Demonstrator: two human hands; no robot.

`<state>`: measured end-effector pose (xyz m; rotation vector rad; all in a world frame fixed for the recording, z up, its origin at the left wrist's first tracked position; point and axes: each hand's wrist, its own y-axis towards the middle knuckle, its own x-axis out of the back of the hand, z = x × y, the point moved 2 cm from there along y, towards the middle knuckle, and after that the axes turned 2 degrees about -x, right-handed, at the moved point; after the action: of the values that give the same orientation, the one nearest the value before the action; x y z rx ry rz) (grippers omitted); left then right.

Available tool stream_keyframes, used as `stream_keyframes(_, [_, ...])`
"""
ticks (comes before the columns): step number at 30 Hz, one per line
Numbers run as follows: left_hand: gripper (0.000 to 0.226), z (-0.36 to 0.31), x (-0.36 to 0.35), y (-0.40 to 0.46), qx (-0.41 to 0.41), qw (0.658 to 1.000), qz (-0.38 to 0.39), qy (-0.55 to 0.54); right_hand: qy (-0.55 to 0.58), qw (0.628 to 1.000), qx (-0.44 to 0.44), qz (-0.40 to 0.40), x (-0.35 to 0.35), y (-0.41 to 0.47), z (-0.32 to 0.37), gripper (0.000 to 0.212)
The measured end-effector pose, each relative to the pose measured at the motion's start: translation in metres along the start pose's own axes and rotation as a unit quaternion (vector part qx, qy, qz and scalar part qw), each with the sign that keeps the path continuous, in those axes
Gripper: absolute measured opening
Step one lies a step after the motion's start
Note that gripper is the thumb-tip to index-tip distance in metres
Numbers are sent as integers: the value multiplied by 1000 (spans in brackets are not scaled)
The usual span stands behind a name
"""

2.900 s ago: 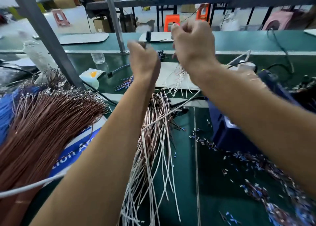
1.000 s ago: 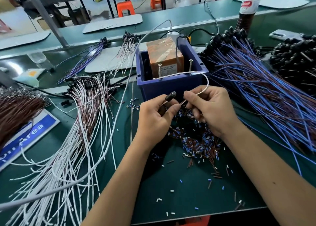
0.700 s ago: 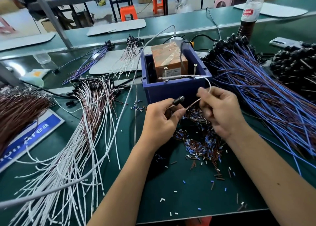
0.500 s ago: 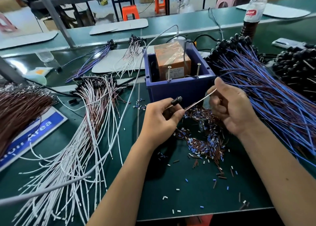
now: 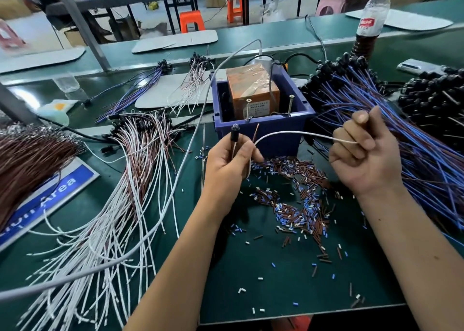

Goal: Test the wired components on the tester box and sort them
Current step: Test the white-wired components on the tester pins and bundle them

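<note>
My left hand (image 5: 229,162) grips a wired component by its black head (image 5: 235,134), just in front of the tester box. Its white wire (image 5: 296,133) arcs to the right into my right hand (image 5: 365,155), which pinches it between thumb and fingers. A short brown wire end (image 5: 256,131) sticks up beside my left thumb. The tester box (image 5: 261,130) is a blue tub holding an orange block (image 5: 251,90), with two upright screws (image 5: 290,105) at its front wall.
A pile of white and brown wired components (image 5: 130,180) lies at left, with brown wires (image 5: 30,160) further left. Blue wired components (image 5: 401,135) fan out at right. Cut insulation bits (image 5: 296,200) litter the green mat. A bottle (image 5: 369,22) stands far right.
The view came down from a raised reach to the box. My right hand slid rightward along the white wire, drawing the loop out into a long arc; my left hand kept holding the black head.
</note>
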<state>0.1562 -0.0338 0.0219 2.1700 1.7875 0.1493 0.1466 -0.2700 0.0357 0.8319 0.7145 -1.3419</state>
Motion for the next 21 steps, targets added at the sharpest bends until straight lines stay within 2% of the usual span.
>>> stream_keyframes(3, [26,3,-7,-2,12,999,29,12,-3,996,-27,80,-11,-4,-4,38])
stream_keyframes(6, [19,5,-11,-3,28,999,30,4,166,971,-74,154,-19,-7,-7,26])
stream_keyframes(8, [19,5,-13,-3,34,999,28,-14,226,956,-100,161,-18,-8,-6,24])
stream_keyframes(9, [21,5,-13,-3,35,999,29,-22,187,966,-105,147,-17,-8,-7,28])
stream_keyframes(11, [22,4,-13,-3,37,998,34,-27,-19,991,-78,103,-17,-8,-11,39])
stream_keyframes(13, [22,2,-14,-3,48,997,43,-34,-232,969,-32,80,-19,-9,-24,40])
stream_keyframes(15, [24,2,-16,-5,68,995,64,-39,-382,922,4,59,-19,-9,-35,32])
stream_keyframes(17, [22,2,-19,-8,85,991,97,-47,-448,893,18,40,-22,-9,-45,29])
stream_keyframes(21, [13,1,-22,-12,127,975,148,-107,-446,893,30,48,-25,-12,-53,31])
